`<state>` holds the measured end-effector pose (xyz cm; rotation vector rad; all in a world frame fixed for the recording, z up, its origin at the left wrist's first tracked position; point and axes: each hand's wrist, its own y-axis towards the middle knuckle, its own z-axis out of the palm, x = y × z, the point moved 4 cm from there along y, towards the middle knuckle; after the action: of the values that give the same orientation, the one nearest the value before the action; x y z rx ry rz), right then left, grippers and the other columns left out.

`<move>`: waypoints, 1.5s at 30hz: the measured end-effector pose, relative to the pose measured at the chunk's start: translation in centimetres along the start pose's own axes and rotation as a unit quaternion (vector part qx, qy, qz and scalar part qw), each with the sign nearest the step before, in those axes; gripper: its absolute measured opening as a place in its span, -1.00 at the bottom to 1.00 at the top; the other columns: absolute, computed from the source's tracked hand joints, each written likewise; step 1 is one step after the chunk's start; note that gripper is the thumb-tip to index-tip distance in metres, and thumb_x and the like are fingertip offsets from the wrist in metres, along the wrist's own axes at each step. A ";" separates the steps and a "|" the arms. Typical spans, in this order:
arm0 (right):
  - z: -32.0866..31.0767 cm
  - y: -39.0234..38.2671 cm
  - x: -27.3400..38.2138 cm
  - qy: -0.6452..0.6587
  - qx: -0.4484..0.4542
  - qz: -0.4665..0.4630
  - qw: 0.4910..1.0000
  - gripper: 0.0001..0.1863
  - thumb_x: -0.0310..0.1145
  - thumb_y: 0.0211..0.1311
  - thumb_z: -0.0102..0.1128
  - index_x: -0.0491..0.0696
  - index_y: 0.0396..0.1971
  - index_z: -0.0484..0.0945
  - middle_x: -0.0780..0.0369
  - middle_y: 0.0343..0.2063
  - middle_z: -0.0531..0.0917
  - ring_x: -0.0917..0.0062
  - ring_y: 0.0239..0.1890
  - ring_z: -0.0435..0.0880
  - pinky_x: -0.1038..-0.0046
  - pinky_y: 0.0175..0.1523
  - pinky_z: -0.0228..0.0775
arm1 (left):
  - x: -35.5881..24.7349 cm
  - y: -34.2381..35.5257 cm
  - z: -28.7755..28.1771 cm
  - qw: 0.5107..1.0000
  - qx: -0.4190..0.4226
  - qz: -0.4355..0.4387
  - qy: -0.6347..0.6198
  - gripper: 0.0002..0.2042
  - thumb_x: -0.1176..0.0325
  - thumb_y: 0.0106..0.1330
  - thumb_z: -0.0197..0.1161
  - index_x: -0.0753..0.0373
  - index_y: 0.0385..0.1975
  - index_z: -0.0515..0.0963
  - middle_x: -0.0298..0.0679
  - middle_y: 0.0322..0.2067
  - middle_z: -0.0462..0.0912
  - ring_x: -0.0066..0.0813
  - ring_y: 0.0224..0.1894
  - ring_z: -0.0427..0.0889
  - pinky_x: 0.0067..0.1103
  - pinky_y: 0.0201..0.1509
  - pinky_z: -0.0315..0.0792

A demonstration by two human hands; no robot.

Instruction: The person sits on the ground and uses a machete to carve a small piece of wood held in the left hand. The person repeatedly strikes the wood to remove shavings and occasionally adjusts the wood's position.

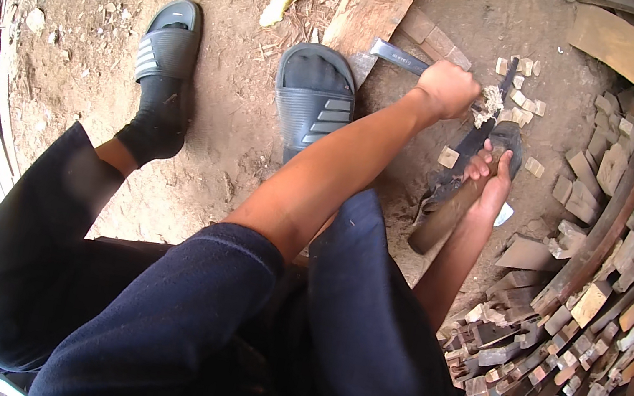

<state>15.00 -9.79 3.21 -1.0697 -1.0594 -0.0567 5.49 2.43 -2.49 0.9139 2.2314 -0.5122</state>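
Observation:
My left hand [448, 90], reached across to the right, is closed round a chisel. The grey-blue chisel blade [399, 56] points left, its tip against or just beside a wooden board [376, 5]; I cannot tell which. Pale, frayed fibres [488, 107] stick out past my fist, apparently the handle's battered end. Close below it, my right hand [491, 182] grips a tool with a thick brown wooden shaft [446, 219] and a dark, rounded part [506, 135] at the upper end; its exact kind is unclear. Below both hands lies a dark strip [449, 170], partly covered.
Small wooden blocks [523, 104] lie scattered on the dirt. A large pile of wood offcuts [590, 306] fills the right side. My sandalled feet [313, 100] rest on the ground at the left, with a yellowish peel-like scrap [288, 2] ahead.

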 end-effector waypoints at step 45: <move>-1.1 1.2 -1.9 -0.097 0.044 0.055 0.993 -0.51 -0.03 0.32 -0.18 -0.25 -0.14 0.31 0.35 -0.60 0.30 0.70 -0.69 0.22 0.61 -0.63 0.10 | 1.3 -0.5 1.8 0.997 0.013 -0.006 0.070 -0.86 0.35 0.04 0.09 0.17 -0.47 0.58 -0.18 -0.46 0.64 -0.28 -0.37 0.65 -0.44 -0.30 0.52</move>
<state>15.29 -10.79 0.96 -1.0676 -1.1635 0.1850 5.20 1.73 -4.65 0.9758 2.3618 -0.4977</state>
